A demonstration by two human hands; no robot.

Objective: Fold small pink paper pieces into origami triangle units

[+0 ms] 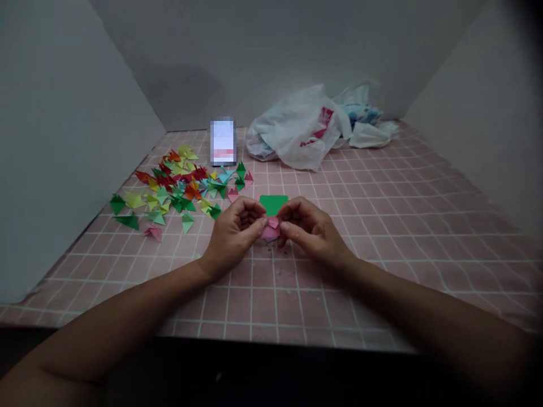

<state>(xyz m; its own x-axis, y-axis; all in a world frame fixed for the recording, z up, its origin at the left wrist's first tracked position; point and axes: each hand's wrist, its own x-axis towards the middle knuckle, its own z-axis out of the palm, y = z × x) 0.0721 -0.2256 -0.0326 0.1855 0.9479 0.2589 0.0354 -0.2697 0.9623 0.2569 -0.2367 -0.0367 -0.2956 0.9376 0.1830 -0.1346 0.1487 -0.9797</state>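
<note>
Between my two hands is a small piece of folded pink paper (271, 229), pinched at both sides. My left hand (240, 229) grips its left edge with thumb and forefinger. On the opposite edge, the thumb and fingers of my right hand (309, 229) are closed. Just beyond the pink paper lies a flat green paper square (274, 204), its near part hidden by my fingers and the pink piece. Left of my hands, a spread of small folded paper pieces (182, 189) in red, orange, yellow, green, blue and pink covers the cloth.
A lit phone (223, 141) stands upright behind the folded pieces. White plastic bags (292, 127) with red print lie at the back, with a blue-patterned packet (360, 115) beside them. Pale walls enclose the table with its pink checked cloth (403, 226).
</note>
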